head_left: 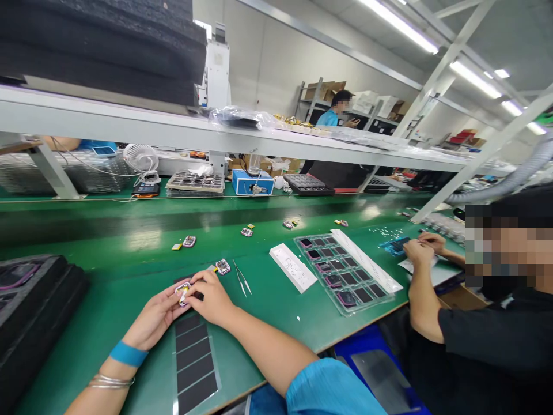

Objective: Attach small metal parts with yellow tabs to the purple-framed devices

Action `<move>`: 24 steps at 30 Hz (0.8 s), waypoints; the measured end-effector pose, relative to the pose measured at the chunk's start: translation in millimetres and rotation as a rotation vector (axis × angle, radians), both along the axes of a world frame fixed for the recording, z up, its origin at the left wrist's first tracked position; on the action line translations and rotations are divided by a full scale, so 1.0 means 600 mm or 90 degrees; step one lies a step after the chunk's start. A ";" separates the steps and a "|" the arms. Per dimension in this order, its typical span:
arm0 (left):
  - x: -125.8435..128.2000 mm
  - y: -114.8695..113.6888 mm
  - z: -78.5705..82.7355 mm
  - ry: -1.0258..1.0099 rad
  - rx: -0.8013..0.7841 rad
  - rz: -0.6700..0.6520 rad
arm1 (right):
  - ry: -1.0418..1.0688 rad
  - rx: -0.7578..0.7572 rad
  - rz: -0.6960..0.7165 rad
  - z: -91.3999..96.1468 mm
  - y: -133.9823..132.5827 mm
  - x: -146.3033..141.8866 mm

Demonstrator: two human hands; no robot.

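My left hand (158, 311), with a blue band and silver bracelets at the wrist, holds a small smartwatch housing (182, 293) with a yellow part inside. The fingers of my right hand (212, 297) are bent against its right side; whether they grip a smaller piece, I cannot tell. Below both hands lies a clear sheet with black rectangular stickers (195, 349), its upper end partly covered by them. Just beyond my right hand is another open housing (222, 266). Metal tweezers (242, 278) lie to its right on the green mat.
A white tray (294, 268) with tiny pieces sits beside a clear tray of dark square parts (341, 271). Several housings (246, 232) line the bench's far side. Black foam (38, 311) stands at left. At right, a co-worker's hands (421, 249) work over a blue item.
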State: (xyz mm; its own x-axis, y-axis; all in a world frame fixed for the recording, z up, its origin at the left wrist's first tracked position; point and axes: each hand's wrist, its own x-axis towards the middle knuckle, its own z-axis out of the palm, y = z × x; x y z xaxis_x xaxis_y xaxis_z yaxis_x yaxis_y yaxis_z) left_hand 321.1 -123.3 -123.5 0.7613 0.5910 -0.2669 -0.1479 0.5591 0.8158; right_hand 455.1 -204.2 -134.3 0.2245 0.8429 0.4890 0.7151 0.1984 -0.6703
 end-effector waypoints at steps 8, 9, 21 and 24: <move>0.000 -0.015 0.018 -0.028 0.085 -0.025 | 0.474 -0.159 0.202 -0.011 0.006 0.013; 0.000 -0.017 0.019 -0.037 0.091 -0.019 | 0.471 -0.145 0.194 -0.010 0.004 0.010; -0.033 -0.040 0.048 -0.011 0.105 0.124 | 0.299 -0.326 0.372 0.040 0.051 0.044; -0.104 -0.086 0.086 -0.050 0.048 0.162 | 0.017 -0.365 0.148 0.064 0.137 0.078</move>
